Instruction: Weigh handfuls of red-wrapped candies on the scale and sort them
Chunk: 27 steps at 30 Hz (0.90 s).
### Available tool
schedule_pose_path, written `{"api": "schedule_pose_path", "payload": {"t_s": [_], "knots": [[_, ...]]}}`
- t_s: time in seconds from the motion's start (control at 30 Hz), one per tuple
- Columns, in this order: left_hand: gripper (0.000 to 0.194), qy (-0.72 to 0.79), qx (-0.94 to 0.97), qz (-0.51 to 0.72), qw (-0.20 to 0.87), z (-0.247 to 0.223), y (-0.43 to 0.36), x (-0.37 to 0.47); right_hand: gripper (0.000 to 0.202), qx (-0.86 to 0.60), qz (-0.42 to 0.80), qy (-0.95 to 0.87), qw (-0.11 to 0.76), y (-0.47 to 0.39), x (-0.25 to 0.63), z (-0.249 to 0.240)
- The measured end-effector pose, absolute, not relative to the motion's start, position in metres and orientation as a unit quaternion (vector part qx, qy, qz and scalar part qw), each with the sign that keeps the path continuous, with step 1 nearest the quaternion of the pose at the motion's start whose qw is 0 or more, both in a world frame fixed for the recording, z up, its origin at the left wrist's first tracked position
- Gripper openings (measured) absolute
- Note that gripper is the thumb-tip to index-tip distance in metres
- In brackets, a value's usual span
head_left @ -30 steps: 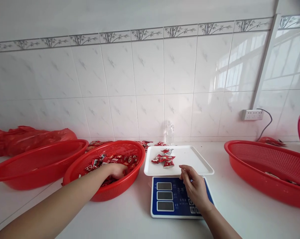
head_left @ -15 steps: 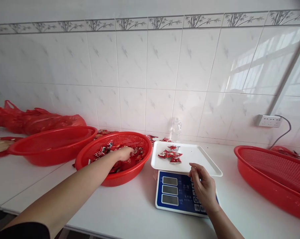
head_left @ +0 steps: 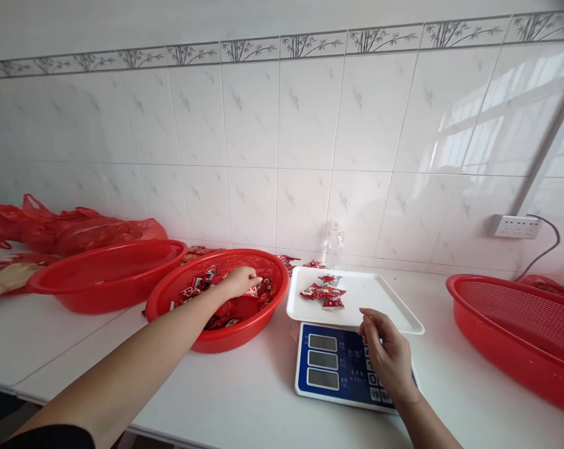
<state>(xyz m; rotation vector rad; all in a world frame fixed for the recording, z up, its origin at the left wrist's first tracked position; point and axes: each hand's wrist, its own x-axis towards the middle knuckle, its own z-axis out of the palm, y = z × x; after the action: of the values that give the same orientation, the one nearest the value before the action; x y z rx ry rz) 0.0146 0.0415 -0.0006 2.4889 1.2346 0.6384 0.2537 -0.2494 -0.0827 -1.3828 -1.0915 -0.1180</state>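
Observation:
My left hand (head_left: 241, 280) reaches into a round red basket (head_left: 267, 310) full of red-wrapped candies (head_left: 202, 287), with its fingers closed on some of them. My right hand (head_left: 387, 352) rests over the buttons of a blue electronic scale (head_left: 331, 365), fingers loosely curled and holding nothing. A white tray (head_left: 380, 299) sits on the scale with a few red candies (head_left: 323, 292) near its far left part.
An empty red basket (head_left: 104, 274) stands left of the candy basket, red plastic bags (head_left: 67, 227) behind it. Another person's hand (head_left: 8, 275) shows at the far left edge. A large red basket (head_left: 520, 330) sits at right. A clear bottle (head_left: 334, 244) and a wall socket (head_left: 513, 226) are at the tiled wall.
My left hand has shifted further back in the candy basket and closed on candies. My right hand stays over the scale. The view has turned left, bringing another person's hand into sight.

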Motion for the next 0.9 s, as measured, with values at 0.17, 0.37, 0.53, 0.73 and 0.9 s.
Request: {"api": "schedule_pose_path", "payload": {"t_s": [0.17, 0.37, 0.53, 0.73, 0.9], "knots": [[0.032, 0.419, 0.858, 0.270, 0.126, 0.016, 0.033, 0.022, 0.031, -0.594, -0.048, -0.483, 0.641, -0.247, 0.253, -0.077], [0.024, 0.416, 0.845, 0.292, 0.165, 0.042, 0.017, 0.047, 0.031, -0.585, -0.035, -0.481, 0.652, -0.245, 0.252, -0.074], [0.021, 0.380, 0.864, 0.272, 0.187, 0.043, -0.005, 0.088, 0.030, -0.581, -0.032, -0.484, 0.654, -0.246, 0.253, -0.073], [0.041, 0.319, 0.905, 0.236, 0.152, 0.030, -0.020, 0.130, 0.030, -0.578, -0.044, -0.488, 0.653, -0.246, 0.254, -0.070], [0.028, 0.301, 0.924, 0.178, 0.154, 0.020, -0.021, 0.150, 0.029, -0.576, -0.043, -0.492, 0.651, -0.247, 0.255, -0.069]]}}
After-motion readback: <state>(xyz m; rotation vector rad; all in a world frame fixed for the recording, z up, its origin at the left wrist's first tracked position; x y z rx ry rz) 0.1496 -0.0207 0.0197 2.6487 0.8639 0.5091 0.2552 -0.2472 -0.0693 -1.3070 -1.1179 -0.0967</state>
